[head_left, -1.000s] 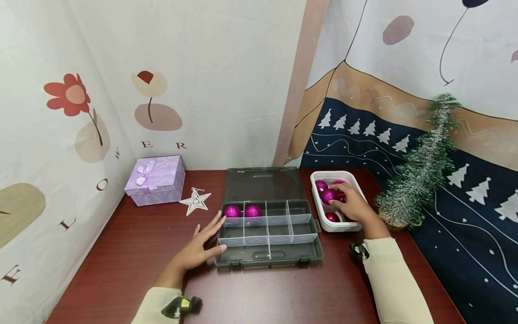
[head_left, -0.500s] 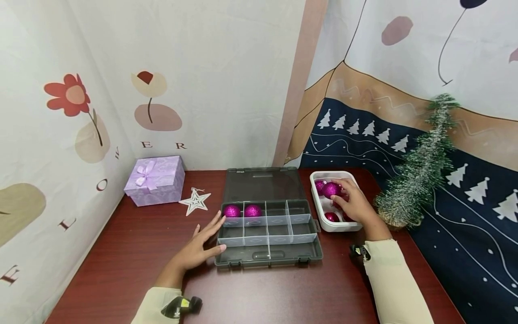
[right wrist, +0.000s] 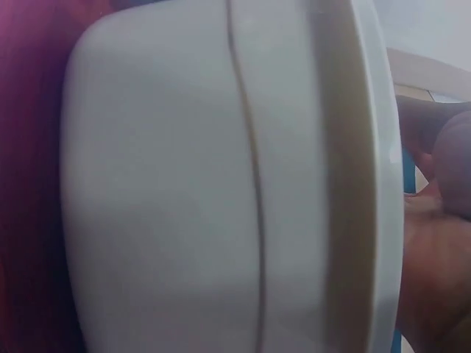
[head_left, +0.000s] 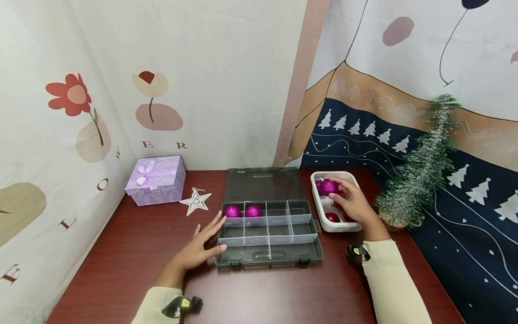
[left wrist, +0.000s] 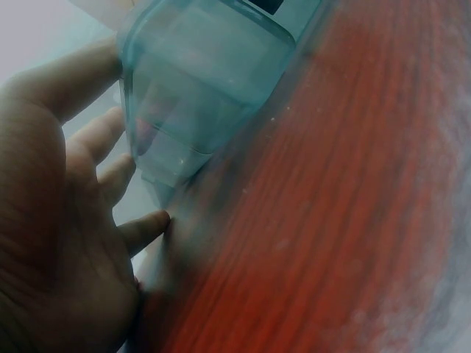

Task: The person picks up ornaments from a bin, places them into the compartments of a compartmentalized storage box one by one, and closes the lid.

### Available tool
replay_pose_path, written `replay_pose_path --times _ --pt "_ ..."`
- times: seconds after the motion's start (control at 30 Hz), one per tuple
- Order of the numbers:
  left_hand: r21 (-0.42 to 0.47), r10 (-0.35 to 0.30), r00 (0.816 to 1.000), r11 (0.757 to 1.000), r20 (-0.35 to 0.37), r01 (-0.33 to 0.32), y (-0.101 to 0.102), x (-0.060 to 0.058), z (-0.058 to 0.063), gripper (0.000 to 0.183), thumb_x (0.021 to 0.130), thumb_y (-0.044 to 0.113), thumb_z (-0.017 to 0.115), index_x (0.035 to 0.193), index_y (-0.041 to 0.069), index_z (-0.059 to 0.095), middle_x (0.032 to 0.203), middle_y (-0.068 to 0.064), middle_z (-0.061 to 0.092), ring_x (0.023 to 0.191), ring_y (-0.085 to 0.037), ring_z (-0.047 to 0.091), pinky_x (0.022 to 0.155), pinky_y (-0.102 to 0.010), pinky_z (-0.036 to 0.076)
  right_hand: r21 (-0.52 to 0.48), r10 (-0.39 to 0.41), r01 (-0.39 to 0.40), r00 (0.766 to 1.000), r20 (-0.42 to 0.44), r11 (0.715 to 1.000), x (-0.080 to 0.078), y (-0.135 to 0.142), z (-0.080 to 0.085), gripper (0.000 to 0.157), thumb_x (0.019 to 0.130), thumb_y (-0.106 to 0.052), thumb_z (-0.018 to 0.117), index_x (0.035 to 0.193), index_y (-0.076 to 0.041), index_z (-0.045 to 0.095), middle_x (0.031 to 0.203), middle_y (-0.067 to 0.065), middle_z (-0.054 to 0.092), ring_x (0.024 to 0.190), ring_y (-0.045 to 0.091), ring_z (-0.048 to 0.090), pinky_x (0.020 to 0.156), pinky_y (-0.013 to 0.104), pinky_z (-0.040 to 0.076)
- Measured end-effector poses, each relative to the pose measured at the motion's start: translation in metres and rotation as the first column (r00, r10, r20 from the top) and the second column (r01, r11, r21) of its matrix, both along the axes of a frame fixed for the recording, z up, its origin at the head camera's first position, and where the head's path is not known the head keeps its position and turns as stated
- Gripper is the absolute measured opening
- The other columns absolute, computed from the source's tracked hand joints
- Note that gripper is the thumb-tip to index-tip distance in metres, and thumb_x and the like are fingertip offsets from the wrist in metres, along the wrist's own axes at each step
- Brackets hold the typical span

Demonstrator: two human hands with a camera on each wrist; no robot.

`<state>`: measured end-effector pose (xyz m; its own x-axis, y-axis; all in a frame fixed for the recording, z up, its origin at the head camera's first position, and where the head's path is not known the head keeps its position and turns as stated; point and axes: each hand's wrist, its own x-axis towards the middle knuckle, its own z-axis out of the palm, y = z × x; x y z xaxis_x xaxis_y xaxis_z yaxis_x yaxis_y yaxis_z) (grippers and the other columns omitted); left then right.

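Note:
In the head view my right hand (head_left: pixel 353 203) reaches over the white tub (head_left: pixel 341 227) and pinches a glittery magenta Christmas ball (head_left: pixel 328 187) between thumb and fingers. Shiny red balls (head_left: pixel 332 217) lie below it in the tub, some hidden by the hand. The tub's wall (right wrist: pixel 169 176) fills most of the right wrist view. My left hand (head_left: pixel 196 249) rests with spread, straight fingers against the left side of the grey compartment box (head_left: pixel 243 256), whose lid lies open behind. Two glittery magenta balls, one (head_left: pixel 232 211) beside the other (head_left: pixel 253 211), sit in its back row's left compartments.
A lilac gift box (head_left: pixel 155 182) with a bow stands at the back left. Beside it lies a white star ornament (head_left: pixel 196 201). A small frosted Christmas tree (head_left: pixel 422 175) leans at the right, behind the right forearm. Fabric backdrops close off the table's back and sides.
My right hand has raised the magenta ball a little and shifted it toward the back of the tub. The left hand and the compartment box stay where they were.

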<state>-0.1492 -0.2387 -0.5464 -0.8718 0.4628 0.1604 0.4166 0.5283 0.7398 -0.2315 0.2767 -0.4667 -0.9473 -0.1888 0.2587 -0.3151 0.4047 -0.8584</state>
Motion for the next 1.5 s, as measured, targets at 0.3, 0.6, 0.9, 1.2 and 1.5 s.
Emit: replay_pose_path --times 0.3,0.6,0.9,1.2,1.5 --pt "0.001 0.001 1.000 1.000 -0.001 -0.001 0.000 0.000 0.000 0.088 0.100 0.034 0.077 0.174 0.018 0.032 0.184 -0.016 0.017 0.165 -0.053 0.024 0.120 -0.091 -0.007 -0.084 0.039 -0.036 0.999 0.024 0.996 -0.004 -0.007 0.000 0.051 0.103 0.001 0.072 0.151 0.003 0.058 0.148 0.030 0.056 0.113 -0.003 0.064 0.090 0.013 0.059" --pt "-0.002 0.003 1.000 1.000 -0.001 -0.003 0.000 0.000 -0.001 0.088 0.100 0.034 0.077 0.174 0.018 0.032 0.184 -0.016 0.017 0.165 -0.053 0.024 0.121 -0.091 -0.006 0.050 0.030 -0.024 0.993 -0.112 0.998 -0.008 -0.020 0.001 0.039 0.098 -0.001 0.079 0.136 -0.003 0.076 0.148 0.023 0.066 0.129 0.005 0.052 0.104 0.007 0.048" --pt "0.005 -0.002 1.000 1.000 0.000 0.002 0.000 -0.001 -0.001 0.088 0.099 0.033 0.077 0.174 0.017 0.032 0.184 -0.016 0.016 0.166 -0.054 0.024 0.120 -0.091 -0.006 0.053 0.053 -0.045 0.984 -0.170 0.998 -0.009 -0.032 0.004 0.039 0.097 0.004 0.076 0.136 0.000 0.075 0.148 0.024 0.066 0.112 0.013 0.057 0.083 0.009 0.051" --pt "0.006 0.000 1.000 1.000 0.003 0.000 0.000 0.001 0.000 0.088 0.099 0.033 0.077 0.173 0.017 0.033 0.184 -0.017 0.017 0.165 -0.053 0.024 0.120 -0.091 -0.006 0.094 0.122 -0.109 0.982 -0.146 0.990 -0.014 -0.051 0.008 0.043 0.100 0.001 0.074 0.142 -0.002 0.071 0.152 0.024 0.061 0.142 0.037 0.055 0.107 0.023 0.058" --pt "0.011 -0.001 1.000 1.000 0.001 0.001 0.001 0.000 0.000 0.088 0.099 0.033 0.078 0.173 0.015 0.033 0.184 -0.017 0.017 0.165 -0.054 0.024 0.120 -0.091 -0.006 0.195 0.195 -0.173 0.976 -0.096 0.965 -0.013 -0.071 0.013 0.055 0.102 -0.007 0.075 0.155 -0.007 0.061 0.158 0.022 0.058 0.137 0.043 0.061 0.111 0.064 0.056"
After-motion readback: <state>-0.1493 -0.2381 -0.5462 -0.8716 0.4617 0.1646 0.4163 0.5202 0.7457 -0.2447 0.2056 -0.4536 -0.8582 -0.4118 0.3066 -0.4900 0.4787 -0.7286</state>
